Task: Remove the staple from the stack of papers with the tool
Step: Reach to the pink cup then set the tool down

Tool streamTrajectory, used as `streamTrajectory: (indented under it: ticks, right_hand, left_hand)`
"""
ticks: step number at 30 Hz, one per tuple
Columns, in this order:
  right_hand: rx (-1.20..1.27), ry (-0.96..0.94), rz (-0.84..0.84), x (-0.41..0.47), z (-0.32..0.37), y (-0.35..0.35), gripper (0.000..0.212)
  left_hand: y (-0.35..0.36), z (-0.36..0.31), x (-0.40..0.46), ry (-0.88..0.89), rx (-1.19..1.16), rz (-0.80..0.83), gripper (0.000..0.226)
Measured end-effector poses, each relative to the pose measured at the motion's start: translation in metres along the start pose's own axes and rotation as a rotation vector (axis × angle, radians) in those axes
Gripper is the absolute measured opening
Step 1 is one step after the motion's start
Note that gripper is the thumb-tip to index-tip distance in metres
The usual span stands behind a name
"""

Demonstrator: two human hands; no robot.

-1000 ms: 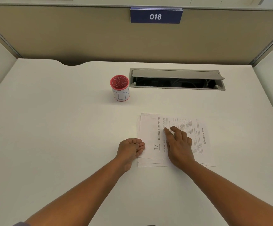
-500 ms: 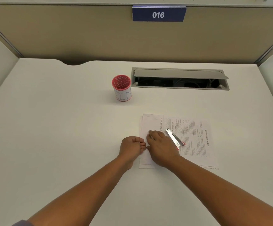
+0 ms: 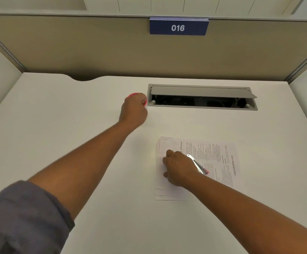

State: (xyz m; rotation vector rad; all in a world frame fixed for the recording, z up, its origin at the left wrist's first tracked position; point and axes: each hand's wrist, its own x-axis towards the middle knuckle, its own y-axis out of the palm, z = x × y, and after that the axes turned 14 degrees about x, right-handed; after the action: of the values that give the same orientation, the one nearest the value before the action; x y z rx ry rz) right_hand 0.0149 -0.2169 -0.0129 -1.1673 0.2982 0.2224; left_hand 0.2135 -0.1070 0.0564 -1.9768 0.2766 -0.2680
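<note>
The stack of papers (image 3: 220,162) lies on the white desk (image 3: 75,143), printed side up, with its sheets fanned at the near left corner. My right hand (image 3: 178,169) presses down on the stack's left part with its fingers curled. The slim metal staple-removing tool (image 3: 197,165), which has a pink end, lies on the paper against the right side of that hand. My left hand (image 3: 133,110) is stretched out over the red-rimmed cup (image 3: 131,95) with its fingers closed, hiding most of the cup. No staple can be made out.
A grey cable hatch (image 3: 202,97) stands open in the desk just right of the cup. Beige partition walls (image 3: 94,52) close the desk at the back and sides, with a blue "016" sign (image 3: 178,27) on top.
My left hand has left the stack's corner and reached forward over the cup. My right hand stays on the papers, and the tool still lies beside it.
</note>
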Motion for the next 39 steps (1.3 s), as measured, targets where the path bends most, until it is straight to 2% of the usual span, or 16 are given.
streamTrajectory:
  ticks: [5,12,14,17,20,23,25,27,30,32,34,37,39]
  right_hand:
    - [-0.013,-0.007,-0.004,0.000,0.001,0.002,0.030]
    - [-0.010,-0.016,-0.025,0.001,0.000,-0.001,0.031]
    - [-0.003,-0.019,-0.029,0.000,-0.001,-0.001,0.030]
    - [0.015,-0.026,-0.044,-0.002,-0.003,0.000,0.029]
    - [0.039,-0.022,-0.067,-0.004,-0.005,0.003,0.028]
    - [0.099,-0.028,-0.116,-0.011,-0.009,0.005,0.027]
    - [0.158,-0.043,-0.204,-0.019,-0.013,0.005,0.028]
    - [0.153,-0.047,-0.329,-0.027,-0.020,0.004,0.032]
    - [0.157,0.087,-0.435,-0.041,-0.032,0.001,0.043]
    - [0.195,0.223,-0.402,-0.048,-0.040,0.002,0.048]
    - [0.248,0.303,-0.356,-0.056,-0.045,0.004,0.045]
    - [0.349,0.340,-0.349,-0.064,-0.049,0.007,0.034]
    - [0.382,0.344,-0.346,-0.065,-0.053,0.007,0.035]
  left_hand:
    - [0.004,0.007,0.026,0.033,0.227,0.114,0.036]
    - [0.005,0.006,0.035,0.074,0.283,0.151,0.032]
    - [0.004,0.006,0.032,0.074,0.270,0.137,0.031]
    - [0.003,0.004,0.015,0.119,0.182,0.022,0.022]
    - [0.013,-0.002,-0.022,0.222,0.058,-0.056,0.033]
    - [0.034,-0.002,-0.067,0.245,0.041,0.131,0.032]
    - [0.049,0.004,-0.094,0.255,0.112,0.301,0.034]
    - [0.058,0.011,-0.113,0.287,0.171,0.396,0.039]
    - [0.065,0.018,-0.131,0.322,0.267,0.474,0.058]
    - [0.068,0.020,-0.142,0.335,0.320,0.505,0.074]
    - [0.071,0.021,-0.151,0.359,0.386,0.520,0.087]
    - [0.074,0.023,-0.157,0.407,0.467,0.528,0.090]
    - [0.072,0.022,-0.153,0.423,0.498,0.555,0.090]
